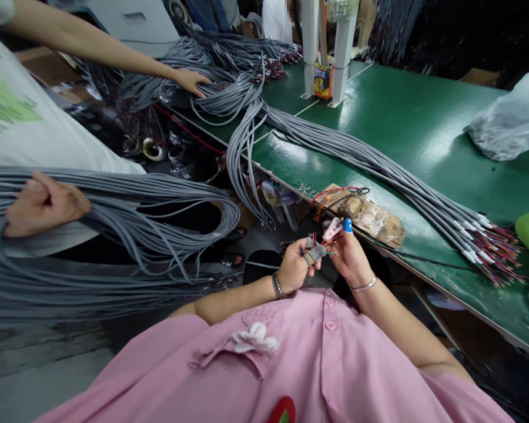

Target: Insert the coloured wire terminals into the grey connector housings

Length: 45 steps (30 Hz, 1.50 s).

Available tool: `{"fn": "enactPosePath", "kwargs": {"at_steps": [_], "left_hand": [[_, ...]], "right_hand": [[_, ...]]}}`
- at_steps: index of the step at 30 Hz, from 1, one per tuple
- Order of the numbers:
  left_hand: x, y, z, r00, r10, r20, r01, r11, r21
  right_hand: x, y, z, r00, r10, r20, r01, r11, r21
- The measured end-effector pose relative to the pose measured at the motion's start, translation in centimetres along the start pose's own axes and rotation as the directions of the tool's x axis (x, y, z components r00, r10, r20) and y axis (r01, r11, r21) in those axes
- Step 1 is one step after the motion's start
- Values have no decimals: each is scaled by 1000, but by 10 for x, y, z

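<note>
Left hand point(294, 265) and blue-thumbed right hand point(350, 256) pinching thin coloured wires point(328, 242) just right of mid-frame, grey multicore cables point(370, 155) lying across the green table point(405, 108) at right, a co-worker point(48, 132) gripping looped cable point(167, 194) at left

- Glossy green flat tabletop point(405, 111)
- On the tabletop: long grey plastic cables point(357, 151), thin multicoloured wires point(499, 249)
- Before the tabletop: small pale-pink tool point(332, 228), pink cloth shirt point(361, 358)
</note>
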State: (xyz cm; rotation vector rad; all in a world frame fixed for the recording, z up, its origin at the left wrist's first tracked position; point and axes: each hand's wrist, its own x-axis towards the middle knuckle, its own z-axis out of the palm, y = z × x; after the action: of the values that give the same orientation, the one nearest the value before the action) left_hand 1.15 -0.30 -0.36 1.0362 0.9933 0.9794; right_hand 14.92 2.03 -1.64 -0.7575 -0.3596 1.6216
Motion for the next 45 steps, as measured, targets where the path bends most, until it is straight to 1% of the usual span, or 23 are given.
{"fn": "enactPosePath", "kwargs": {"at_steps": [5, 8, 10, 12, 15, 16, 18, 22, 24, 26, 29, 31, 34, 38, 42, 45], "left_hand": [[-8, -3, -4, 1000, -9, 17, 10, 999, -41], [-10, 1, -4, 1000, -14, -3, 14, 997, -82], [-10, 4, -2, 999, -30, -36, 26, 993, -117], [-9, 6, 0, 996, -62, -57, 53, 988, -148], [-8, 7, 2, 993, -100, -67, 86, 980, -179], [-7, 7, 3, 992, -106, -63, 93, 978, -184], [-8, 6, 3, 992, -112, -53, 100, 977, -188], [-8, 5, 4, 993, -111, -44, 101, 977, -189], [-7, 6, 4, 993, -110, -52, 98, 977, -187], [-6, 5, 4, 992, -108, -59, 96, 979, -177], [-6, 4, 4, 993, -108, -52, 99, 983, -156], [-6, 3, 4, 993, -104, -46, 96, 984, -148], [-7, 2, 2, 994, -106, -42, 99, 985, -138], [-10, 2, 0, 992, -114, -47, 106, 985, -135], [-13, 4, -2, 995, -87, -52, 78, 985, -151], [-14, 5, -3, 996, -53, -69, 42, 988, -149]], "right_hand": [[-1, -4, -4, 998, 54, 44, -55, 998, 34], [-2, -7, -4, 998, 39, 57, -38, 999, -11], [-2, -7, -4, 998, 6, 55, -3, 999, -53], [-2, -5, -6, 998, -53, 45, 57, 994, -98], [0, 0, -11, 986, -161, 31, 164, 973, -165], [1, 2, -12, 983, -180, 32, 183, 968, -175], [3, 3, -13, 987, -152, 48, 157, 975, -156], [7, 1, -10, 993, 24, 114, -21, 999, -26], [8, 0, -8, 991, 60, 121, -64, 998, 30], [10, 1, -6, 993, 60, 97, -66, 996, 61], [12, 4, -4, 999, 31, 30, -33, 997, 73], [12, 6, -3, 1000, 10, 6, -10, 998, 67], [9, 6, -2, 1000, 3, 22, -4, 999, 47], [3, 2, -1, 999, 25, 44, -26, 999, 23], [0, -2, 0, 997, -2, 79, 2, 1000, -5], [0, -4, -1, 996, -26, 85, 29, 999, -30]]}}
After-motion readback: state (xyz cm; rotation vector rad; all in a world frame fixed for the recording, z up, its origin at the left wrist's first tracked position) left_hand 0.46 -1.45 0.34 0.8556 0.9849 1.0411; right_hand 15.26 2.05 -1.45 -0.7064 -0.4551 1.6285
